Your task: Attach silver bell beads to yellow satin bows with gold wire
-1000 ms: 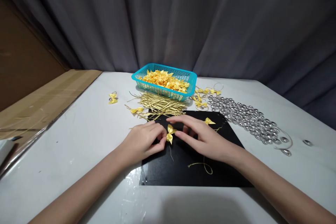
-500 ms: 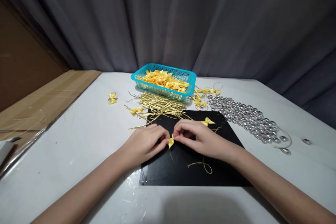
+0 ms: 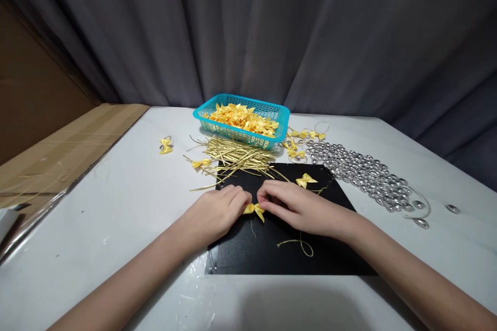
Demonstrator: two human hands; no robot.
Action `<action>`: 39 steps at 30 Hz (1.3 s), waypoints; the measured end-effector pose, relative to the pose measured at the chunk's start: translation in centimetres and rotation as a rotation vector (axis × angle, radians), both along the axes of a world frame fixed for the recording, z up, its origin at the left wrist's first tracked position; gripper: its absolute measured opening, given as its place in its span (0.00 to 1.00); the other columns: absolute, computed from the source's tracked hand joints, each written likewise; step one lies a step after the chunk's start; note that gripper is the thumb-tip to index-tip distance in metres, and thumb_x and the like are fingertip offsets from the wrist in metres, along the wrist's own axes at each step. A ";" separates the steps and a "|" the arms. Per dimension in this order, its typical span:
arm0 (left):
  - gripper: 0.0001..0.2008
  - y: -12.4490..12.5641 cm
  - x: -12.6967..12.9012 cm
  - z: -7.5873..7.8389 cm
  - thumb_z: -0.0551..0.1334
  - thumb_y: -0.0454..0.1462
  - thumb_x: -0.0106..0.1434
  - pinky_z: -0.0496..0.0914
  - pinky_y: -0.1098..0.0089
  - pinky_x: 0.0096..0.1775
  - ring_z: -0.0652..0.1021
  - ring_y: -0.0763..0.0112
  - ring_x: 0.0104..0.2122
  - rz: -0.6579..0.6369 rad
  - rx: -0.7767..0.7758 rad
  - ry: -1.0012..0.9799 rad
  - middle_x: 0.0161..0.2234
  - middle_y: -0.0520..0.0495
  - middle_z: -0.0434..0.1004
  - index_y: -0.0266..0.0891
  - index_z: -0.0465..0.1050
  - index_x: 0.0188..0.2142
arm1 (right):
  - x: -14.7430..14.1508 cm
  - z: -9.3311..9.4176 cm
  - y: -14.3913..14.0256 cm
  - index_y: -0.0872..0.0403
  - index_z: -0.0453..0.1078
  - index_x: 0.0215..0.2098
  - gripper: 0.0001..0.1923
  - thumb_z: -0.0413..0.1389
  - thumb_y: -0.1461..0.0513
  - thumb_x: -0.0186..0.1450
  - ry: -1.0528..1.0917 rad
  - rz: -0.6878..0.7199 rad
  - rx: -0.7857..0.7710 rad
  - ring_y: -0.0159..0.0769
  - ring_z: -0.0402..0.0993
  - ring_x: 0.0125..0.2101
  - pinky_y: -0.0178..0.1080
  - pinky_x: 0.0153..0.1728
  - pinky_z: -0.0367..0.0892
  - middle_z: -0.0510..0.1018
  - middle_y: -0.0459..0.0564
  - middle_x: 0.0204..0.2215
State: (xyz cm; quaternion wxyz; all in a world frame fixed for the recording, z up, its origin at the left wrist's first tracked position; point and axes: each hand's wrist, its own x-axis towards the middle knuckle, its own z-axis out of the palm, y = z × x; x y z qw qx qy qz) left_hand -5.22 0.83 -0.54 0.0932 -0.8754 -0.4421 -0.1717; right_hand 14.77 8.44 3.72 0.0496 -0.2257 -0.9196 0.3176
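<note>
Your left hand (image 3: 217, 212) and your right hand (image 3: 295, 206) meet over the black mat (image 3: 272, 248), and between them sits a small yellow ribbon bow (image 3: 254, 210). Both grips are pressed together on it: the left fingertips pinch the bow's left wing, the right fingertips pinch its right wing, just above the mat's upper middle. A thin wire tail hangs from the bow down onto the mat; whether it is twisted around the bow you cannot tell from here.

Taking the mat as your landmark: a second yellow bow (image 3: 306, 180) lies on its far right part, just beyond your right hand, and a looped gold thread (image 3: 301, 245) lies on it nearer to you, below your right wrist. The pile of gold twist ties (image 3: 236, 158) spreads across the mat's far edge, some ends overlapping it. Behind that pile stands the teal basket (image 3: 281, 114), filled with yellow bows. To the far right of the mat lies a band of silver beads (image 3: 365, 173), with a few finished bows (image 3: 295, 145) between it and the basket. Well to the mat's far left, a lone bow (image 3: 165, 146) rests on the white worktop (image 3: 116, 217).
</note>
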 end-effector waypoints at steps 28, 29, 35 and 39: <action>0.07 -0.6 0.9 0.8 0.49 0.36 0.67 0.67 0.71 0.30 0.74 0.72 0.28 0.147 -0.357 -0.532 0.30 0.50 0.72 0.40 0.64 0.37 | -1.8 -1.8 -0.8 0.57 0.63 0.37 0.15 0.53 0.53 0.60 0.177 -0.382 -0.763 0.21 0.62 0.19 0.27 0.18 0.65 0.69 0.45 0.28; 0.07 -0.6 0.9 0.9 0.50 0.36 0.67 0.67 0.71 0.29 0.73 0.72 0.27 0.160 -0.344 -0.537 0.30 0.50 0.72 0.40 0.64 0.37 | -1.7 -1.8 -0.6 0.57 0.62 0.38 0.13 0.52 0.56 0.61 0.173 -0.385 -0.737 0.21 0.63 0.20 0.27 0.19 0.65 0.70 0.46 0.31; 0.10 -1.0 1.0 1.3 0.60 0.42 0.60 0.67 0.69 0.30 0.73 0.69 0.29 0.038 -0.332 -0.414 0.32 0.49 0.74 0.38 0.67 0.37 | -0.1 -1.0 1.1 0.58 0.67 0.33 0.07 0.56 0.64 0.56 0.005 -0.248 -0.611 0.22 0.57 0.18 0.25 0.16 0.56 0.63 0.40 0.18; 0.10 -0.7 1.2 0.9 0.56 0.39 0.63 0.69 0.66 0.35 0.74 0.65 0.36 0.049 -0.354 -0.330 0.38 0.46 0.75 0.38 0.68 0.42 | 0.2 -0.1 0.4 0.59 0.66 0.25 0.07 0.58 0.62 0.54 -0.148 -0.184 -0.602 0.21 0.55 0.18 0.25 0.16 0.51 0.63 0.41 0.16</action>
